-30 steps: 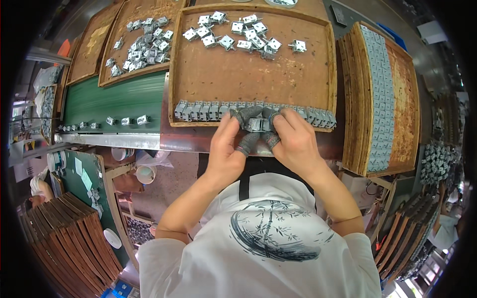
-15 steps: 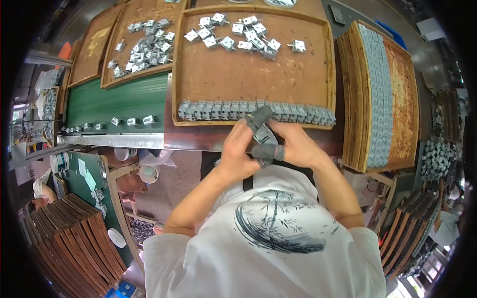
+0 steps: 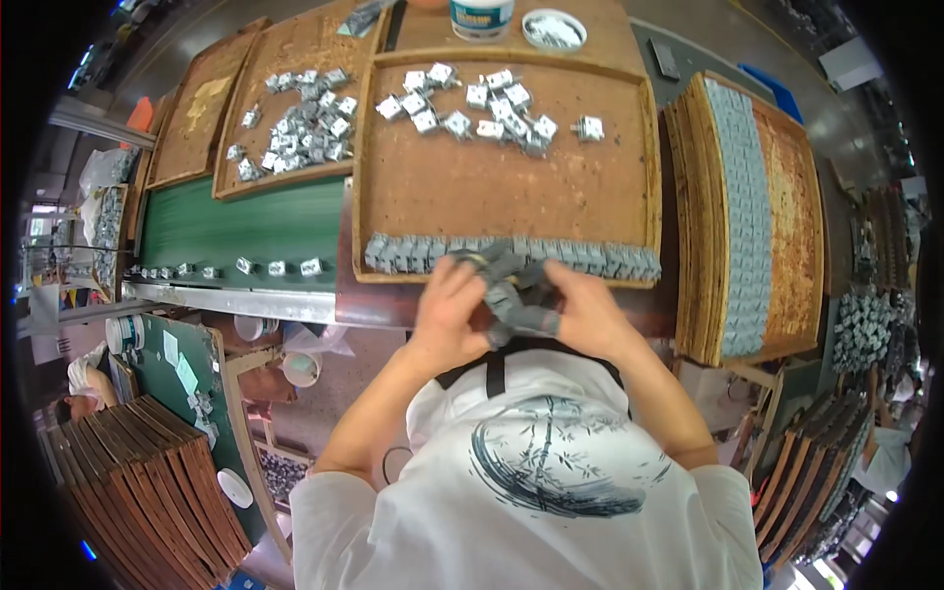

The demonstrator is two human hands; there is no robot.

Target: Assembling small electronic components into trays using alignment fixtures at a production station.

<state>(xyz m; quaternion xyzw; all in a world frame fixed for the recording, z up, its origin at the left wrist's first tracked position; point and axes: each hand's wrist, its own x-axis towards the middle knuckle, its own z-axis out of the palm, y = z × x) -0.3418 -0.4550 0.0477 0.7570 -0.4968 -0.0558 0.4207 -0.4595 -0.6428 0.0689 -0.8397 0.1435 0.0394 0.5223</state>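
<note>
My left hand (image 3: 454,307) and my right hand (image 3: 588,313) meet in front of my body, at the near edge of a wooden tray (image 3: 654,162). Dark grey coverings wrap some fingertips on both. Between them I hold a small grey metal part (image 3: 503,297), closed in by the fingers of both hands and partly hidden and blurred. Just beyond my fingertips, a tight row of similar boxy metal parts (image 3: 600,259) lines the tray's near side. Farther back in that tray lie loose silvery metal parts (image 3: 511,116), scattered in a cluster.
A second tray (image 3: 231,138) with heaped parts stands to the left. Several parts sit along a green conveyor belt (image 3: 226,231). Stacked trays (image 3: 693,216) rise on the right, the top one holding rows of parts. A white tub (image 3: 482,18) and bowl (image 3: 554,29) stand behind.
The view has tilted, so the trays sit lower and the tub and bowl show more fully. My hands stay together, fingers shifted around the part, which appears turned.
</note>
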